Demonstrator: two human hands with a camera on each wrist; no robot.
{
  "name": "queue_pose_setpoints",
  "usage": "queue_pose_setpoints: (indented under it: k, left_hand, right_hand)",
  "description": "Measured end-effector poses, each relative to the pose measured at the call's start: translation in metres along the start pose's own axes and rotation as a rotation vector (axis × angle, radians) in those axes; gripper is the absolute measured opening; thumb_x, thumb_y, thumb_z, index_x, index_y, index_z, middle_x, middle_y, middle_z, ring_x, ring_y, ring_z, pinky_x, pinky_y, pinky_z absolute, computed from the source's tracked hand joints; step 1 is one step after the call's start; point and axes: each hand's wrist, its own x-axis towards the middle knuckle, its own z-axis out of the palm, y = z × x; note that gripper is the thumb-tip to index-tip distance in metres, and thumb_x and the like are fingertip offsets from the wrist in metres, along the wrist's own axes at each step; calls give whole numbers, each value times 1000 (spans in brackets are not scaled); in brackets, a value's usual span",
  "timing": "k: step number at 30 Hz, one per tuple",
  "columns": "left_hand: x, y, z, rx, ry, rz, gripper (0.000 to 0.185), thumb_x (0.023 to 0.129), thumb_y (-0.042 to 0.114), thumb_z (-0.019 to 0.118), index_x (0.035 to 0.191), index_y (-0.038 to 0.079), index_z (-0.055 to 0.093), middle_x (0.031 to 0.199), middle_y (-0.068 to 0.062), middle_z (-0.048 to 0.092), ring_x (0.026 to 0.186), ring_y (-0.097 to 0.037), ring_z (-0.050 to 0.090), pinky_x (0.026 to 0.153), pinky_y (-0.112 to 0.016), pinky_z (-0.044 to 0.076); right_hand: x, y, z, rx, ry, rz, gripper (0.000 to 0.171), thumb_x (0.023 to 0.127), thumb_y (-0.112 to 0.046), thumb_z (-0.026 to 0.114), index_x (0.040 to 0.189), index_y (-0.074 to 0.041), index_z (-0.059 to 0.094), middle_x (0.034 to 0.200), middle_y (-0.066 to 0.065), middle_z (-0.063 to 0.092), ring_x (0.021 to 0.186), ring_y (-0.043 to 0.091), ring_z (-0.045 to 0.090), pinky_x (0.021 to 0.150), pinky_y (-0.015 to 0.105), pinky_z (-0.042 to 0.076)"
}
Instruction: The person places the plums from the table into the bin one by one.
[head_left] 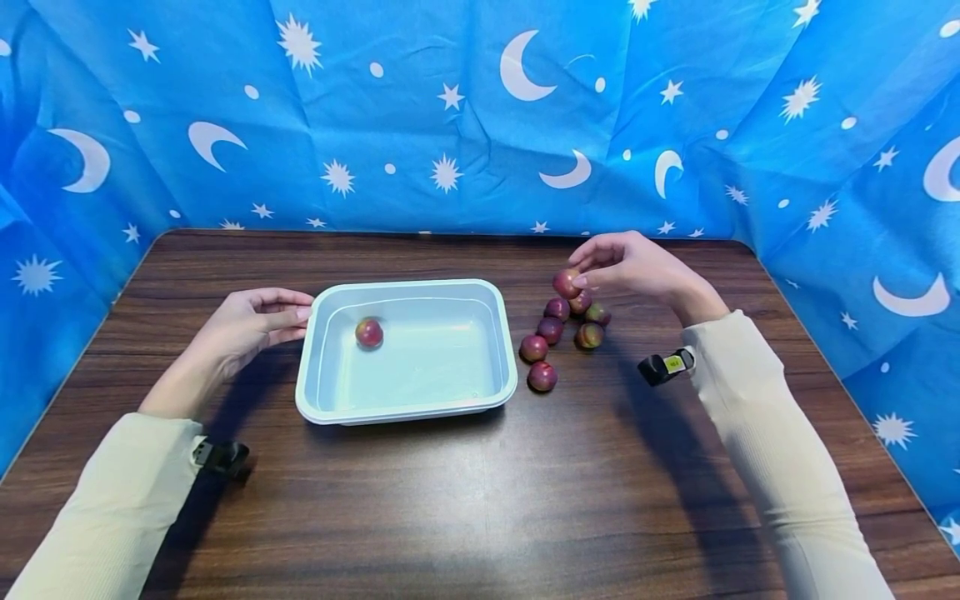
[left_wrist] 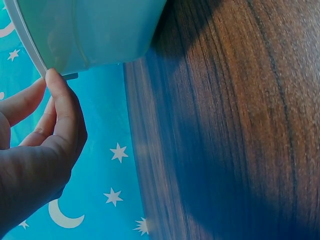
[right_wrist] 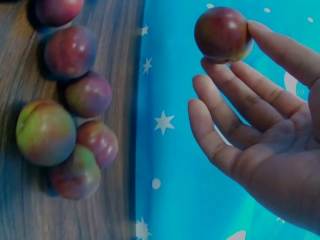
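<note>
Head view: right hand pinches plum at fingertips above the loose plums | left hand fingertips touch tray rim, loosely curled | plum likely light, smooth, bruisable; grip gently across its middle

You see dark red plums, some blushed green-yellow; a pale blue-white tray; a dark brown wood-grain surface; a bright blue backdrop patterned with white moons and stars; cream sleeves.
</note>
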Motion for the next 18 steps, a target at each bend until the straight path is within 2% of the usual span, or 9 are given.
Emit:
queue_pose_setpoints:
  k: [5, 12, 18]
  left_hand:
    - [0, 0, 0, -50, -8, 12, 21, 88, 4, 60, 106, -3, 54, 89, -1, 64, 80, -11, 64, 76, -28, 54]
    - [-1, -1, 0, -21, -3, 11, 23, 89, 5, 58, 108, -5, 52, 89, 0, 64, 81, -10, 64, 78, -29, 53]
    - [-1, -1, 0, -20, 0, 16, 24, 88, 5, 59, 108, -6, 51, 89, 0, 64, 80, -10, 64, 76, -27, 54]
  right_hand:
    - [8, -7, 3, -21, -5, -32, 30, 85, -21, 67, 108, -4, 60, 97, 9, 65, 91, 24, 58, 81, 34, 50]
    - [14, -18, 8, -16, -11, -51, 28, 85, -19, 67, 108, -4, 61, 95, 8, 65, 87, 23, 59, 80, 34, 50]
    - [20, -27, 13, -24, -29, -78, 27, 85, -18, 66, 108, -4, 61, 96, 9, 65, 88, 23, 59, 83, 41, 49]
